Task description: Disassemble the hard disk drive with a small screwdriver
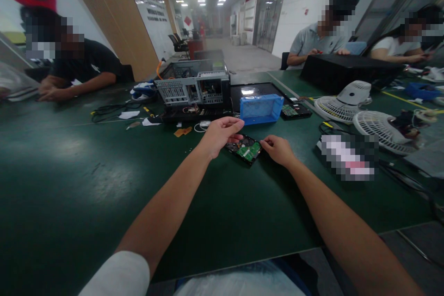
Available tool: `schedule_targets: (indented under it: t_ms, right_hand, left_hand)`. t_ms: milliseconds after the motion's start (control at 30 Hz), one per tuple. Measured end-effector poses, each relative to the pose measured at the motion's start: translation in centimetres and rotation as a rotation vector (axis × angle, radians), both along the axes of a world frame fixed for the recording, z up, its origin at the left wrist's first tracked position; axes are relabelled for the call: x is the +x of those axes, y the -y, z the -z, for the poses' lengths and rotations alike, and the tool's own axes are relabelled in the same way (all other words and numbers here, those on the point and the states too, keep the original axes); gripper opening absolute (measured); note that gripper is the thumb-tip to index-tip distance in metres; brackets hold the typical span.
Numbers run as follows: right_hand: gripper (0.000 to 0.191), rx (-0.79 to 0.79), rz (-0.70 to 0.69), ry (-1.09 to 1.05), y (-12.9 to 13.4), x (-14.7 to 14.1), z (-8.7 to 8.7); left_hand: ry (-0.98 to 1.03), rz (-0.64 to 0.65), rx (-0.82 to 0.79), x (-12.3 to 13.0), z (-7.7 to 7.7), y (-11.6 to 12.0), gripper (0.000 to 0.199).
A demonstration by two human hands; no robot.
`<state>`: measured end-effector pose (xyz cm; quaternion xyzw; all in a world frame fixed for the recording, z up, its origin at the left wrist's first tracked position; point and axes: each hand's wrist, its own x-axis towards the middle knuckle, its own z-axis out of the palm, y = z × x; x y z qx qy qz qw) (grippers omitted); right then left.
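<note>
A hard drive lies on the green table, its green circuit board facing up. My right hand is closed at the drive's right corner, thumb and fingers pinching its edge. Above the drive's left end, my left hand is held with thumb and fingertips pressed together. Whatever may be between those fingertips is too small to make out. Just behind the drive stands a blue plastic bin, tipped on its side. Tiny pieces, perhaps screws, are scattered left of my left hand.
An opened computer case stands behind my hands, with a dark flat panel beside it. Right are another circuit-board device, fan parts, cables and a large black box. Paper scraps lie left. Several people sit around the table.
</note>
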<state>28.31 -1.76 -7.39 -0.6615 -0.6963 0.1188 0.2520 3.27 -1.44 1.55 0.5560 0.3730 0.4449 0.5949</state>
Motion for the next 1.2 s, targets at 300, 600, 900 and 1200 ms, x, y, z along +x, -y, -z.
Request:
schedule_targets:
  t_ms: [300,600,900,1200]
  right_hand:
    - [0.026,0.039,-0.005,0.001,-0.26,0.26,0.57]
    - [0.025,0.028,-0.006,0.000,-0.09,0.12,0.32]
    - [0.025,0.023,0.001,0.002,-0.10,0.09,0.18]
    - [0.026,0.026,0.003,0.007,-0.38,0.33,0.70]
  left_hand:
    - [0.043,0.030,-0.050,0.18,-0.67,0.48,0.019]
    - [0.071,-0.004,-0.078,0.42,-0.38,0.29,0.018]
    - [0.021,0.006,-0.035,0.06,-0.12,0.18,0.026]
    - [0.067,0.024,-0.070,0.44,-0.60,0.65,0.021]
